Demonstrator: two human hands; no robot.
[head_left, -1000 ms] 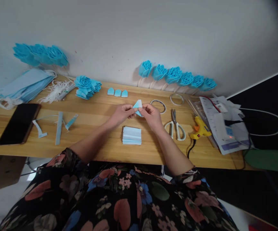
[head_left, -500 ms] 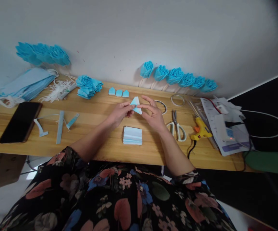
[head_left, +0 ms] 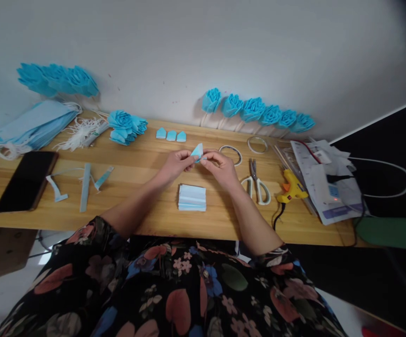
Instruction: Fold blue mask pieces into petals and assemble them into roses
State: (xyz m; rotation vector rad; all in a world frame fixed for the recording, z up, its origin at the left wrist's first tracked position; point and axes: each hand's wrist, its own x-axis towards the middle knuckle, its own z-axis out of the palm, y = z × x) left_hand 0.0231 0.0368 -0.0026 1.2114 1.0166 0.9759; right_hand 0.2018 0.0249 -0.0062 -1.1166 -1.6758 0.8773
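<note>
Between my two hands is a small folded piece of blue-and-white mask fabric (head_left: 197,150), its pointed tip upward. My left hand (head_left: 179,164) pinches its left side between thumb and fingers. My right hand (head_left: 220,167) pinches its lower right corner, fingers curled behind it. Just below my hands lies a stack of cut mask fabric pieces (head_left: 192,198). Behind them, three small folded blue petals (head_left: 171,135) sit in a row on the wooden table (head_left: 146,159).
Scissors (head_left: 257,182), tape rolls (head_left: 231,154) and a yellow glue gun (head_left: 291,186) lie right. Blue fabric flowers (head_left: 254,110) lean on the wall. Left are a phone (head_left: 27,180), fabric strips (head_left: 85,187) and a pile of masks (head_left: 37,124).
My right hand's spread fingers have closed into a pinch at the piece's lower right. The flat triangle is folded narrower. The view has shifted slightly.
</note>
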